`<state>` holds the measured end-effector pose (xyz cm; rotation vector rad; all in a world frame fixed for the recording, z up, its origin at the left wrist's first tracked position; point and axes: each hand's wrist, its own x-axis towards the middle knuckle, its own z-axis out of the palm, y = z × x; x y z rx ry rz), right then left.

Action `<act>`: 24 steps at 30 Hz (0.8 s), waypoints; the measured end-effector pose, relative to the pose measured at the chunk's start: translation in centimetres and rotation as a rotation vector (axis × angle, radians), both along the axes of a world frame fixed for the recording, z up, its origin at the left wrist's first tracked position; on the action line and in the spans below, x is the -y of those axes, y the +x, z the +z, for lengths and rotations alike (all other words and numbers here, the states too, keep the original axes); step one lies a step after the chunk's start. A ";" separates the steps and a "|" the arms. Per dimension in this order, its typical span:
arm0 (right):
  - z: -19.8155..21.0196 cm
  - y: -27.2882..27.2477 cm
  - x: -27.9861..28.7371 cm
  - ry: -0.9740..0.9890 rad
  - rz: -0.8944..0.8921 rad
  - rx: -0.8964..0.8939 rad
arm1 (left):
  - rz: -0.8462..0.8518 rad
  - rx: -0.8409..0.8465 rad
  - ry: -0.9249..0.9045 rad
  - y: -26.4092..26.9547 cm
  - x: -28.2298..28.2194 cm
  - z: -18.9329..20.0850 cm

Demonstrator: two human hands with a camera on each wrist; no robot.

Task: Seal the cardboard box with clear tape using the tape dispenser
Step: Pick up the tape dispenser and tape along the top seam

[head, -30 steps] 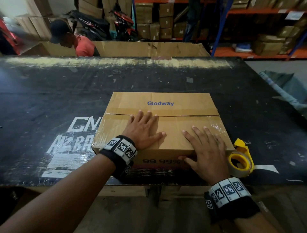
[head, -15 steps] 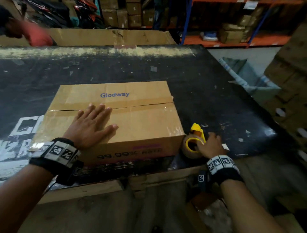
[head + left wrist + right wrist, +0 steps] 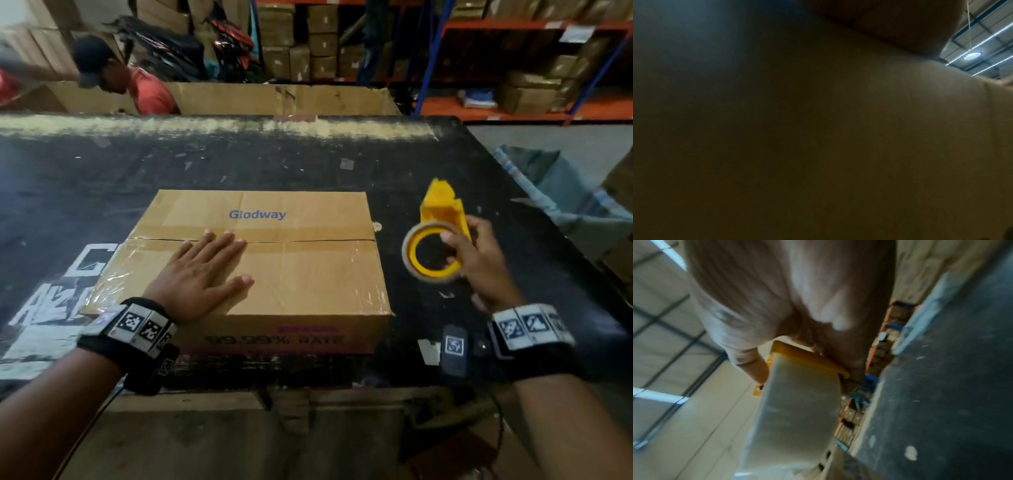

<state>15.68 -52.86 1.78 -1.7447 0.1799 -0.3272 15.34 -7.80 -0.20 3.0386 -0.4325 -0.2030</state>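
Two hands busy | my left hand (image 3: pixel 202 274) flat, fingers straight, on the cardboard box (image 3: pixel 274 267) near its centre seam | my right hand (image 3: pixel 479 260) grips the tape dispenser (image 3: pixel 436 240) above bare black table (image 3: pixel 445 164), right of box's edge.

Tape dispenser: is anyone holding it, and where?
Yes. The right hand grips the tape dispenser around its roll; the left hand only presses flat on the box.

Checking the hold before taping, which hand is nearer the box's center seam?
Left. The left hand lies flat on the box, fingertips at the seam. The right hand holds the tape dispenser off the box's right side.
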 end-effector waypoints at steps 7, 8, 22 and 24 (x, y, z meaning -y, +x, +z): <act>6.6 6.7 -10.4 -0.604 0.538 0.165 | 0.007 -0.011 -0.018 0.0 0.1 0.1; 6.5 7.1 -11.5 -0.664 0.585 0.143 | 0.011 -0.012 -0.018 0.0 0.1 0.1; 6.2 8.9 -13.2 -0.855 0.685 -0.067 | 0.170 -0.035 -0.009 -0.2 -9.4 4.2; 7.3 9.0 -14.3 -0.878 0.717 -0.085 | 0.126 -0.057 0.000 -0.2 -10.2 4.1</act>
